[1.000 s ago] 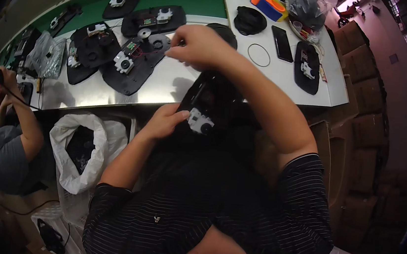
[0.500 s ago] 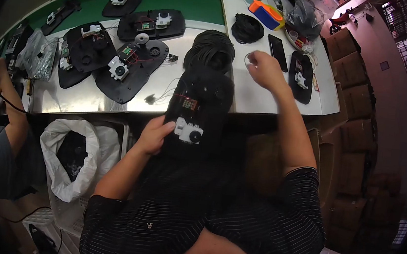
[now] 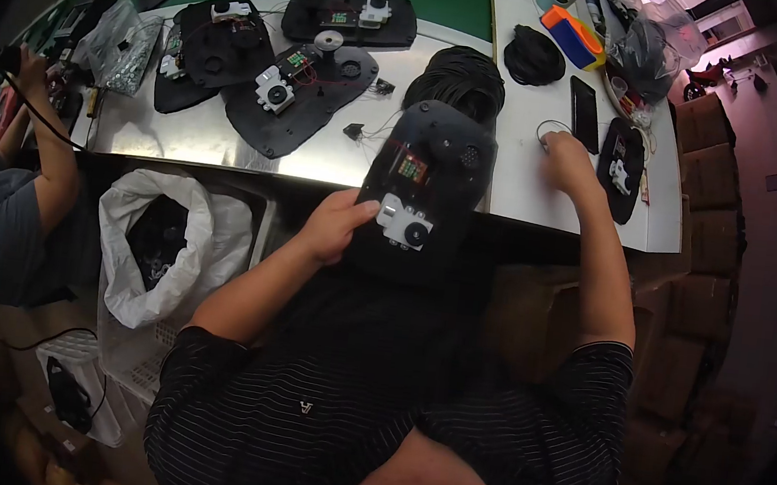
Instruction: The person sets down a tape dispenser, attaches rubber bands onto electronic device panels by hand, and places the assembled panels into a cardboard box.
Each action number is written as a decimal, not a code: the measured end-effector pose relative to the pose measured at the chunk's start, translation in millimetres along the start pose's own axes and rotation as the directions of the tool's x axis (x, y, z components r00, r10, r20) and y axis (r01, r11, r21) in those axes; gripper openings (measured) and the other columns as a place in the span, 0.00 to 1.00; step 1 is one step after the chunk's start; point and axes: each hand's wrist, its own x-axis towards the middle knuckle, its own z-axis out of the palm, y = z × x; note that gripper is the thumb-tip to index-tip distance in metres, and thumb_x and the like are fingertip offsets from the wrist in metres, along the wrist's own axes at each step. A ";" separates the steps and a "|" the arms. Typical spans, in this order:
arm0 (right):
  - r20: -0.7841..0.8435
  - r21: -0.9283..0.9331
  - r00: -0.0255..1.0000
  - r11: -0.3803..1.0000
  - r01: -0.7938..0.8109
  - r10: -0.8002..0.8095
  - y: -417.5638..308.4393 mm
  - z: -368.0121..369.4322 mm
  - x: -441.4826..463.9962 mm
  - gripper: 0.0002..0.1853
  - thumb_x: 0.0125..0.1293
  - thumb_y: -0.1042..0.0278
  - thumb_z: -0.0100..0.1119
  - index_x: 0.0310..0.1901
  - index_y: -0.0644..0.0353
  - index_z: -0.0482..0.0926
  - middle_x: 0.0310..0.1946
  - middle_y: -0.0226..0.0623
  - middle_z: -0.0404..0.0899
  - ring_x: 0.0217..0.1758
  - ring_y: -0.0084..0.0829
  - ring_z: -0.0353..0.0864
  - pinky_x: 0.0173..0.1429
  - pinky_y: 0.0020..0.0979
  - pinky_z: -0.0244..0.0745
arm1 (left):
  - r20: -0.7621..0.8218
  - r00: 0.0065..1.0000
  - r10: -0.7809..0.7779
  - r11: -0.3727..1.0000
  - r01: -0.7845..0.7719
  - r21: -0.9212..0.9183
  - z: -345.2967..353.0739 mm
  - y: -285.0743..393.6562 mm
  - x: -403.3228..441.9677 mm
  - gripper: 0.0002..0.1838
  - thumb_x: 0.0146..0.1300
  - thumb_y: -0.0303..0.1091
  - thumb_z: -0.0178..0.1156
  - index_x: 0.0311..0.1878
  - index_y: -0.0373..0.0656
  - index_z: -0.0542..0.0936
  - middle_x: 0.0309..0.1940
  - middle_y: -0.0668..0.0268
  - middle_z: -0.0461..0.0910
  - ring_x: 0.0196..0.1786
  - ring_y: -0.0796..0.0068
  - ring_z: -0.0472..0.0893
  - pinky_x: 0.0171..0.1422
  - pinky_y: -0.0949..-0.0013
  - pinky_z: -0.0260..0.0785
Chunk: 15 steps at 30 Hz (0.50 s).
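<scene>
My left hand (image 3: 335, 226) grips the lower left edge of a black panel (image 3: 444, 168), its thumb beside a white module (image 3: 404, 224) with a black round part. A small circuit board (image 3: 412, 168) shows higher on the panel. Thin wires run from its upper left side to a small dark connector (image 3: 353, 131). Over the white table, my right hand (image 3: 567, 165) has its fingers pinched at a thin ring (image 3: 554, 125). Behind the panel lies a coil of black cords (image 3: 459, 81).
Several black panels, one of them (image 3: 294, 100) nearest, lie on the metal bench. A phone (image 3: 585, 114), a smaller black coil (image 3: 534, 56) and an orange and blue object (image 3: 573, 37) are at right. A white sack (image 3: 130, 286) stands below; a co-worker's arm (image 3: 53, 146) is at far left.
My right hand has moved from above the panel to the ring on the right and closed on it. The panel, still in my left hand, now shows its face more fully.
</scene>
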 end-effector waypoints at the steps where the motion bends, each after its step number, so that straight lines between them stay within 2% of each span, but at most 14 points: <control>1: 0.015 0.059 1.000 0.998 -0.013 0.012 -2.6 -6.8 -5.9 0.07 0.51 0.79 0.53 0.34 0.66 0.77 0.34 0.51 0.78 0.41 0.48 0.78 0.47 0.40 0.73 | -0.006 1.000 -0.001 1.000 0.001 -0.001 0.3 0.3 -0.5 0.15 0.68 0.30 0.48 0.52 0.31 0.75 0.45 0.59 0.80 0.46 0.70 0.80 0.53 0.69 0.72; 3: 0.029 0.122 0.999 0.992 -0.034 0.030 -2.5 -8.2 -15.4 0.07 0.52 0.78 0.53 0.33 0.66 0.78 0.34 0.51 0.78 0.41 0.48 0.78 0.47 0.40 0.73 | -0.015 1.000 -0.003 1.000 0.004 0.015 2.4 2.4 -0.1 0.15 0.68 0.30 0.48 0.52 0.30 0.75 0.44 0.58 0.80 0.46 0.71 0.80 0.53 0.69 0.72; 5: -0.023 0.258 0.999 0.966 -0.023 0.029 4.9 -7.3 -21.6 0.06 0.52 0.76 0.56 0.33 0.64 0.79 0.32 0.47 0.78 0.38 0.43 0.79 0.43 0.35 0.74 | -0.014 1.000 0.009 1.000 -0.008 0.024 3.7 2.7 1.2 0.15 0.68 0.31 0.48 0.52 0.30 0.75 0.44 0.58 0.80 0.46 0.71 0.80 0.53 0.69 0.72; 6: -0.022 0.257 0.999 0.966 -0.022 0.028 4.0 -8.6 -26.1 0.06 0.52 0.76 0.56 0.33 0.64 0.79 0.32 0.47 0.78 0.38 0.43 0.79 0.43 0.35 0.74 | -0.017 1.000 0.020 0.999 -0.020 0.028 4.5 1.8 0.6 0.15 0.68 0.31 0.48 0.52 0.30 0.75 0.44 0.58 0.80 0.46 0.71 0.80 0.53 0.69 0.72; 8: -0.109 0.540 0.993 0.841 0.018 0.048 -0.1 -14.5 -35.6 0.04 0.56 0.75 0.57 0.33 0.65 0.78 0.30 0.43 0.78 0.35 0.33 0.78 0.39 0.30 0.73 | -0.032 0.998 0.055 0.998 -0.054 0.041 9.7 -0.5 0.9 0.15 0.68 0.31 0.49 0.51 0.31 0.75 0.43 0.60 0.81 0.45 0.72 0.80 0.52 0.69 0.71; 9: -0.109 0.536 0.993 0.844 0.025 0.040 -2.7 -16.3 -39.5 0.04 0.56 0.75 0.57 0.33 0.65 0.78 0.30 0.43 0.78 0.35 0.33 0.78 0.39 0.30 0.73 | -0.046 0.995 0.088 0.995 -0.085 0.055 11.8 -1.8 1.0 0.15 0.68 0.32 0.49 0.50 0.32 0.76 0.42 0.61 0.81 0.44 0.73 0.80 0.51 0.70 0.71; 10: -0.112 0.626 0.992 0.779 0.033 0.048 -6.0 -18.2 -43.0 0.04 0.59 0.75 0.56 0.34 0.65 0.77 0.31 0.40 0.79 0.35 0.28 0.78 0.38 0.27 0.72 | -0.050 0.994 0.095 0.994 -0.093 0.049 10.8 -5.0 2.1 0.15 0.68 0.32 0.49 0.50 0.32 0.76 0.42 0.61 0.81 0.44 0.73 0.80 0.51 0.70 0.71; 11: -0.115 0.707 0.992 0.706 0.041 0.057 -9.2 -21.1 -46.1 0.04 0.61 0.74 0.55 0.35 0.66 0.77 0.32 0.38 0.80 0.35 0.23 0.78 0.37 0.24 0.72 | -0.085 0.983 0.165 0.966 -0.143 0.215 8.4 -10.3 4.8 0.14 0.68 0.33 0.50 0.49 0.32 0.77 0.39 0.62 0.81 0.41 0.75 0.79 0.48 0.71 0.71; 12: -0.114 0.700 0.992 0.712 0.045 0.049 -15.1 -27.5 -49.6 0.04 0.61 0.74 0.55 0.35 0.66 0.77 0.32 0.38 0.80 0.35 0.23 0.78 0.37 0.24 0.72 | -0.108 0.966 0.236 0.910 -0.180 0.374 8.0 -14.3 6.5 0.14 0.68 0.34 0.50 0.47 0.32 0.77 0.36 0.63 0.82 0.39 0.76 0.79 0.45 0.71 0.70; 13: -0.108 0.829 0.994 0.555 0.075 0.026 -23.9 -37.0 -53.4 0.04 0.63 0.75 0.54 0.36 0.66 0.77 0.33 0.37 0.81 0.35 0.22 0.78 0.38 0.23 0.72 | -0.110 0.964 0.241 0.912 -0.186 0.366 14.3 -9.6 4.5 0.14 0.68 0.34 0.50 0.47 0.32 0.77 0.36 0.63 0.82 0.39 0.76 0.79 0.45 0.71 0.70; 14: -0.104 0.923 0.995 0.374 0.095 0.005 -31.8 -45.1 -56.5 0.05 0.64 0.75 0.52 0.37 0.66 0.76 0.34 0.36 0.81 0.36 0.21 0.78 0.38 0.22 0.72 | -0.106 0.951 0.291 0.828 -0.195 0.525 22.1 -2.2 0.2 0.14 0.67 0.34 0.51 0.44 0.32 0.78 0.32 0.62 0.81 0.35 0.75 0.79 0.42 0.70 0.70; 15: -0.103 0.919 0.995 0.382 0.093 0.004 -38.0 -50.9 -58.2 0.05 0.64 0.75 0.52 0.37 0.66 0.76 0.34 0.36 0.81 0.36 0.21 0.78 0.38 0.22 0.72 | -0.092 0.936 0.338 0.719 -0.194 0.667 30.2 5.2 -3.2 0.13 0.67 0.34 0.51 0.41 0.32 0.78 0.27 0.61 0.81 0.31 0.74 0.78 0.38 0.69 0.69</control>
